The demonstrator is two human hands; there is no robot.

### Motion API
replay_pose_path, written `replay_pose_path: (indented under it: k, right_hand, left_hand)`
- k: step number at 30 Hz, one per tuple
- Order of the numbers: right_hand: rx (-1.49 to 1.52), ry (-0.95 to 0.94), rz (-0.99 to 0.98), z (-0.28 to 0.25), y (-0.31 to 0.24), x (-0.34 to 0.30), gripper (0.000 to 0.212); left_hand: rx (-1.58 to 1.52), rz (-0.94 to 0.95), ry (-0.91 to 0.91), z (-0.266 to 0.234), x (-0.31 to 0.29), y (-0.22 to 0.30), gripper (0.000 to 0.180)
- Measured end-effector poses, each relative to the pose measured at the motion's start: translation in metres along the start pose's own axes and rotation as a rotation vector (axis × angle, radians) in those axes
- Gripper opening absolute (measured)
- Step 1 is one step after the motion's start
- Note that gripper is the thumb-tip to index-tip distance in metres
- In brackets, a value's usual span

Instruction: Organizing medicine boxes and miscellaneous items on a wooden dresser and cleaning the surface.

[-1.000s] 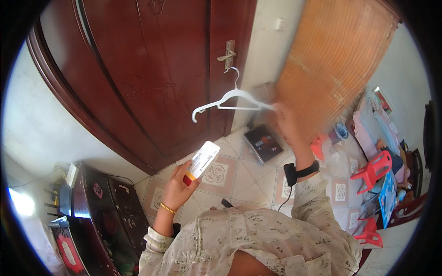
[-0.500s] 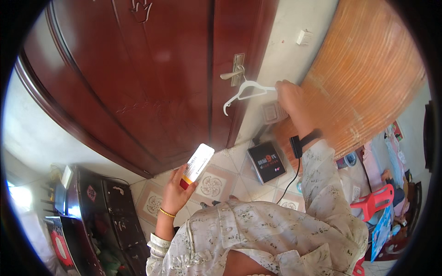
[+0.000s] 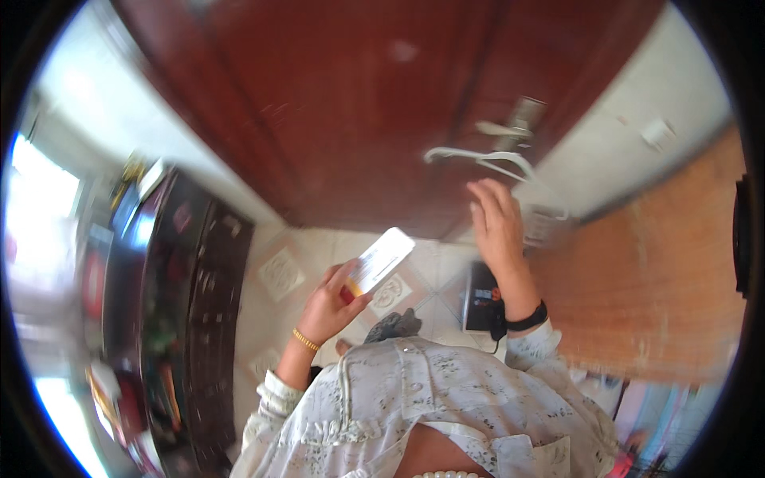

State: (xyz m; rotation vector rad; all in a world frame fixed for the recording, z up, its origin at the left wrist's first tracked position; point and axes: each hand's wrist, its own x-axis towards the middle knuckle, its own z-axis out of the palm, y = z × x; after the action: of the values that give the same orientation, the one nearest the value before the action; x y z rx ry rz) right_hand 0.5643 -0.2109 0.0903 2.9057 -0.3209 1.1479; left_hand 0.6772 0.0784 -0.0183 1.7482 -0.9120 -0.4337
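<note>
My left hand is closed round the lower end of a flat white box with a yellow and red end, perhaps a medicine box. The box tilts up and to the right. My right hand is raised with its fingers spread a little and nothing seen in them. Just beyond its fingertips a white clothes hanger hangs from the metal door handle of a dark red door. Hand and hanger look apart, though motion blurs the picture.
A large orange-brown wooden panel stands at the right. On the tiled floor below my right arm lies a black box. A dark cabinet lines the left side. A white switch is on the wall beside the door.
My right hand has let go of the hanger and drawn back, its fingers now apart. The hanger has swung on the handle. The view has turned, while the box stays in my left hand.
</note>
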Motion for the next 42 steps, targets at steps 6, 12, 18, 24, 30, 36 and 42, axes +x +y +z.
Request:
replay_pose_path:
  k: [6,12,18,24,30,36,42]
  right_hand:
    - [0.715,-0.418,-0.077,0.079,-0.067,-0.007,0.031]
    - [1.032,-0.874,0.008,0.107,-0.175,-0.018,0.039]
    - [1.476,-1.426,0.111,0.118,-0.341,-0.023,0.057]
    - [1.620,-1.748,0.040,0.134,-0.468,-0.064,0.068]
    - [1.687,-1.900,0.002,0.143,-0.576,-0.107,0.054]
    - [1.595,-2.068,0.009,0.140,-0.662,-0.127,0.045]
    - [1.512,-2.221,-0.102,0.182,-0.734,-0.131,0.037]
  left_hand:
    - [0.144,-0.174,0.185,-0.012,-0.038,0.026,0.062]
    - [0.175,-0.335,0.412,-0.057,-0.131,0.011,0.064]
    - [0.167,-0.395,0.662,-0.130,-0.259,-0.006,0.065]
    - [0.286,-0.562,0.832,-0.158,-0.364,-0.022,0.067]
    - [0.492,-0.643,1.011,-0.177,-0.440,-0.024,0.069]
    - [0.608,-0.699,1.140,-0.189,-0.491,-0.025,0.074]
    - [0.633,-0.815,1.145,-0.234,-0.519,-0.040,0.077]
